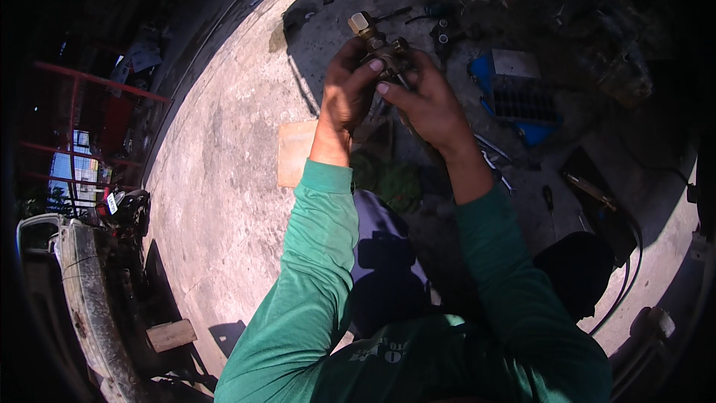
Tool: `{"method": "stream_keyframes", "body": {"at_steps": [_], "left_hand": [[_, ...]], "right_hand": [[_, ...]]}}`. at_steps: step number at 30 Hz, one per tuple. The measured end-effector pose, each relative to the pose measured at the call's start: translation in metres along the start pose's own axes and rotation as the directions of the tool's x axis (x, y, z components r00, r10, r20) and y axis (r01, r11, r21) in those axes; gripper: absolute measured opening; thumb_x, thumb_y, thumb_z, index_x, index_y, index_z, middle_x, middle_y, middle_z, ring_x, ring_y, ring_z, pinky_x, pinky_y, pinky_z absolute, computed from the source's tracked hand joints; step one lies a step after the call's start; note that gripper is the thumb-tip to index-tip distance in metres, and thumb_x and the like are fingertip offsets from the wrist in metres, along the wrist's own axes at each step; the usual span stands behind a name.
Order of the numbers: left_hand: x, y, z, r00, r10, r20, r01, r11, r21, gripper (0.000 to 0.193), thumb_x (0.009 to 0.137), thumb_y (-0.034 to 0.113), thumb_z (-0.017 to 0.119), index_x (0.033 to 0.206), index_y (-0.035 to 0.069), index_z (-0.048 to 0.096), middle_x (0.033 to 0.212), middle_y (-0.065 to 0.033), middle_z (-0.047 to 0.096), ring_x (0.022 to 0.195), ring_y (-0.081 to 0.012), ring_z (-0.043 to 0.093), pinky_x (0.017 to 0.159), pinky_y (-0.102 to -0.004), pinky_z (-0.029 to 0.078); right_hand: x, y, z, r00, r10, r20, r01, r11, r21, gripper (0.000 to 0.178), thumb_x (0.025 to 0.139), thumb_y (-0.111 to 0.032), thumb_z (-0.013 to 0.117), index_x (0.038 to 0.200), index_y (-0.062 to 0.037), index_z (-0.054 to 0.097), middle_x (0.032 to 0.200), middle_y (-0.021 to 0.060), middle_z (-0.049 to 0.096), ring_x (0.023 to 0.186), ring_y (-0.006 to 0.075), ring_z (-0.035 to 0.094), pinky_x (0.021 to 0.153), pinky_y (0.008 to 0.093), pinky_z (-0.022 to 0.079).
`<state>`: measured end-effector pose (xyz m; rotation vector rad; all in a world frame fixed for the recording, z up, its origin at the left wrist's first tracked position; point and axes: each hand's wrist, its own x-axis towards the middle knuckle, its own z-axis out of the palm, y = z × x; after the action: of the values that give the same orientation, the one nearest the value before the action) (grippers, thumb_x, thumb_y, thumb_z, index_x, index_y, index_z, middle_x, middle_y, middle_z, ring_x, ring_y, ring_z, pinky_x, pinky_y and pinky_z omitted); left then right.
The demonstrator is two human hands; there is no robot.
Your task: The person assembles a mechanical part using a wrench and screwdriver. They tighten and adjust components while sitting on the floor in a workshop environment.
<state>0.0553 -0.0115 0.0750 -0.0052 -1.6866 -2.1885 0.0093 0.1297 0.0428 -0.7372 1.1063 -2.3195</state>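
Both of my hands are raised together in front of me, closed on a dark metal fitting (382,48) with a shiny brass hex nut at its upper left end. My left hand (346,95) wraps its left side, with the thumb across the body. From the right, my right hand (434,108) grips it, its thumb pointing toward the left thumb. A thin rod-like part runs down between the hands. Shadow and my fingers hide much of the fitting's lower part, so I cannot tell its exact kind.
On the shaded floor at right are a blue case (533,133) with a dark slotted insert, several wrenches (498,168), a screwdriver (550,198) and a brass torch-like tool (591,190) with dark hoses. A flat tan board (295,153) lies left of my wrist.
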Motion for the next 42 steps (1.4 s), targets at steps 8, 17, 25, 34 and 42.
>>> {"method": "stream_keyframes", "body": {"at_steps": [8, 17, 25, 34, 42], "left_hand": [[-0.004, 0.006, 0.002, 1.000, 0.001, 0.010, -0.001, 1.000, 0.015, 0.049, 0.084, 0.006, 0.067, 0.128, -0.007, 0.052, 0.116, -0.0156, 0.065, 0.105, -0.0238, 0.065, 0.094, -0.0346, 0.052], [-0.001, -0.001, -0.001, 0.999, 0.028, -0.017, -0.025, 0.992, 0.126, 0.050, 0.084, 0.009, 0.070, 0.128, -0.009, 0.052, 0.116, -0.0160, 0.065, 0.105, -0.0229, 0.064, 0.094, -0.0339, 0.051], [-0.001, -0.003, -0.001, 1.000, 0.013, 0.003, -0.013, 0.991, 0.136, 0.050, 0.085, 0.012, 0.069, 0.126, -0.010, 0.053, 0.115, -0.0157, 0.064, 0.103, -0.0222, 0.063, 0.092, -0.0332, 0.050], [0.001, -0.020, -0.022, 0.996, -0.085, -0.009, 0.086, 0.996, 0.038, 0.042, 0.088, 0.012, 0.069, 0.123, -0.007, 0.055, 0.104, -0.0159, 0.067, 0.089, -0.0242, 0.067, 0.074, -0.0350, 0.056], [0.000, -0.014, -0.013, 0.997, -0.053, -0.062, 0.058, 0.995, 0.080, 0.055, 0.092, 0.025, 0.072, 0.131, -0.010, 0.053, 0.114, -0.0165, 0.065, 0.101, -0.0257, 0.066, 0.091, -0.0380, 0.053]], "right_hand": [[-0.001, 0.002, 0.000, 0.999, 0.041, 0.021, -0.042, 0.999, 0.014, 0.063, 0.088, -0.006, 0.073, 0.141, 0.0025, 0.041, 0.092, 0.0039, 0.065, 0.078, 0.0071, 0.058, 0.064, 0.0238, 0.045], [-0.001, 0.001, -0.003, 0.999, 0.026, 0.041, -0.027, 0.999, 0.030, 0.055, 0.087, -0.006, 0.073, 0.135, 0.0021, 0.047, 0.105, 0.0060, 0.062, 0.087, 0.0089, 0.057, 0.069, 0.0259, 0.048], [-0.003, 0.006, -0.007, 0.999, 0.005, 0.039, -0.003, 0.999, -0.049, 0.049, 0.091, -0.006, 0.070, 0.135, 0.0009, 0.050, 0.107, 0.0048, 0.064, 0.090, 0.0093, 0.060, 0.074, 0.0255, 0.049], [-0.006, 0.010, 0.001, 0.996, 0.082, -0.020, -0.083, 0.997, -0.010, 0.047, 0.092, -0.011, 0.070, 0.134, 0.0031, 0.052, 0.093, 0.0028, 0.062, 0.079, 0.0076, 0.058, 0.062, 0.0240, 0.046], [-0.009, 0.009, -0.002, 0.968, -0.198, -0.153, 0.009, 0.638, -0.770, 0.064, 0.079, -0.020, 0.080, 0.133, -0.0071, 0.048, 0.096, 0.0214, 0.071, 0.089, 0.0413, 0.070, 0.074, 0.0480, 0.055]]}}
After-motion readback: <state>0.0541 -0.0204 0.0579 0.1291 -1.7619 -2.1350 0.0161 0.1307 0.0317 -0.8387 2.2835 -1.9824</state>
